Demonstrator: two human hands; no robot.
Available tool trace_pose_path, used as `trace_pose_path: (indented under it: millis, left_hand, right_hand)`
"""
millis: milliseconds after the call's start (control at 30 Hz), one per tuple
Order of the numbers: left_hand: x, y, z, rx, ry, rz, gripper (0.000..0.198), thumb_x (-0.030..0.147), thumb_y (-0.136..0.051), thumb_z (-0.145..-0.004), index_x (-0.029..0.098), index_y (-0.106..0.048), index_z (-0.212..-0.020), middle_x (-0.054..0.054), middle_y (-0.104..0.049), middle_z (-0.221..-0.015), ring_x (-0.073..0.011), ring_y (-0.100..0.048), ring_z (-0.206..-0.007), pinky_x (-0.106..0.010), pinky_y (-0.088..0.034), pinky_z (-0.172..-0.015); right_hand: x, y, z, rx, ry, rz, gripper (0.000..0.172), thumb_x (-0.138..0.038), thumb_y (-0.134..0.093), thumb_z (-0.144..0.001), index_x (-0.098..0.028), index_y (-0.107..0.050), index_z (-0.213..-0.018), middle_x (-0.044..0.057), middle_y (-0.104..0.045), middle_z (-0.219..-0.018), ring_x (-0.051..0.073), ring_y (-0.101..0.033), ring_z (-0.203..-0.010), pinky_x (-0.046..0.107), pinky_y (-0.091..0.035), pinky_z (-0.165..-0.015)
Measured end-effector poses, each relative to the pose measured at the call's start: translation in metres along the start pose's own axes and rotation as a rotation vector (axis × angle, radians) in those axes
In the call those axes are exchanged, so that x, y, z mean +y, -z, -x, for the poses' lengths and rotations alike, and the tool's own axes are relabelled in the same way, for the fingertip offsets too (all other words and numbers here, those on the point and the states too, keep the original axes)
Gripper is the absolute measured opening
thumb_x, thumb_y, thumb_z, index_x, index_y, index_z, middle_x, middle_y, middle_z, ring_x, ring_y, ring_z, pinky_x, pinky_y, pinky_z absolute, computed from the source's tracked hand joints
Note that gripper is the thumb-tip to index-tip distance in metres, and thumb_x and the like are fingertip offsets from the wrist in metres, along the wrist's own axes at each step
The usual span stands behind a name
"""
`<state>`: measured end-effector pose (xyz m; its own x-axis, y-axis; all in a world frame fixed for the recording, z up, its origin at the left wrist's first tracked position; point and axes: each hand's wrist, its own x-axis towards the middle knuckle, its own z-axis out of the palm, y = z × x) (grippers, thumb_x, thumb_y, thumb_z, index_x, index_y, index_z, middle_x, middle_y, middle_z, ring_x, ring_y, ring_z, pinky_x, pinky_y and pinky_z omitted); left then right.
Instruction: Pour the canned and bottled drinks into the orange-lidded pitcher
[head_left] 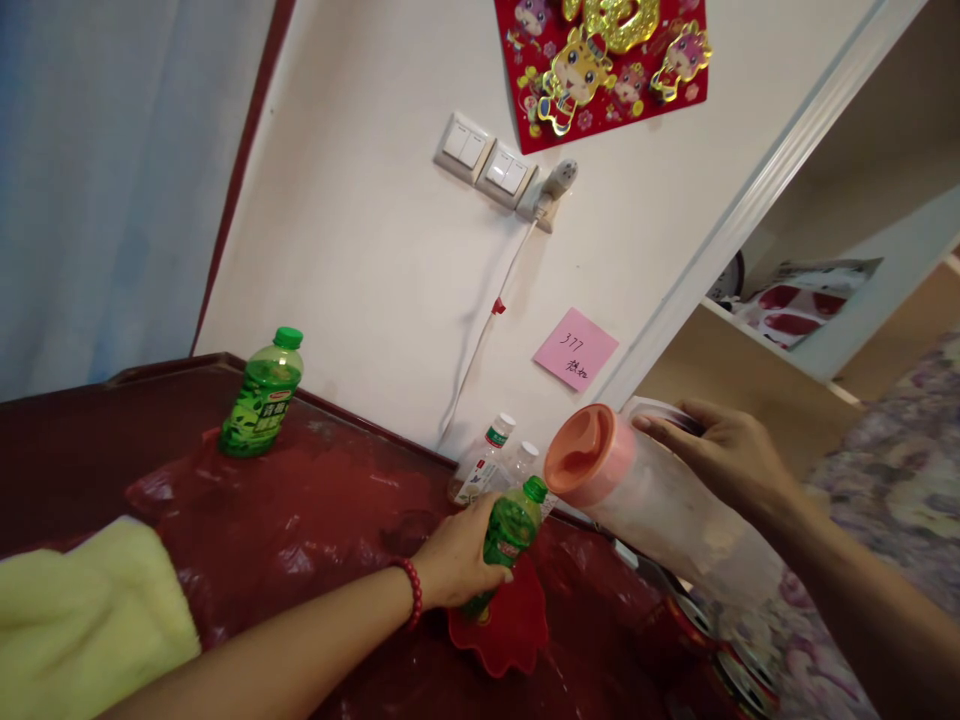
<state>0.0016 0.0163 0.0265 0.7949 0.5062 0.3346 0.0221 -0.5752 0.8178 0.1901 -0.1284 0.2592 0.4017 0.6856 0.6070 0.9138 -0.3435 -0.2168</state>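
While a yellow towel (82, 600) lay at the near left edge of the dark red table (315, 510), a large green bottle (264, 395) was seen standing upright farther back on the left, close to the wall and well apart from both hands. Toward the middle, the left hand (457, 560), with a red bead bracelet (412, 590) at its wrist, was wrapped around a small green bottle (511, 528). Its fingers were clenched about the body, and the green cap was left showing above them. This bottle was held slightly tilted over a red dish (510, 630) on the table; whether its base touched the dish could not be told. Just behind it, two white-capped bottles (484, 460) were set against the wall, below a white cable and a pink note (575, 348). To the right, a clear jug (660, 505) with a pink lid (589, 462) was held tipped over, the lid turned left and brought near the small bottle's cap but apart from it. The right hand (720, 455) was closed over the jug's upper side, its fingers curled around the part behind the lid.
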Motion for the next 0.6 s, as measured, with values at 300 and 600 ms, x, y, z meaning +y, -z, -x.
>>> trace_pose_path:
  millis: [300,600]
  left_hand:
    - [0.0023,0.0007,0.0003,0.001,0.009,0.007,0.071,0.027,-0.077,-0.066,0.027,-0.051,-0.132,-0.009,-0.066,-0.132,-0.0336,-0.063,-0.12,-0.04,-0.048,-0.1]
    - [0.0043,0.0024,0.0014,0.006,0.007,0.018,0.068,0.026,-0.076,-0.066,0.026,-0.052,-0.13,-0.009,-0.067,-0.131,-0.0335,-0.064,-0.118,-0.039,-0.049,-0.097]
  right_hand:
    - [-0.001,0.0003,-0.0007,-0.008,0.009,-0.016,0.06,-0.081,-0.065,-0.072,-0.021,-0.06,-0.065,-0.002,-0.048,-0.054,0.014,-0.044,-0.054,0.027,-0.03,-0.047]
    - [-0.0018,-0.0014,-0.0038,0.007,0.043,0.016,0.058,-0.077,-0.065,-0.073,-0.022,-0.055,-0.06,-0.003,-0.042,-0.054,0.014,-0.04,-0.054,0.027,-0.029,-0.048]
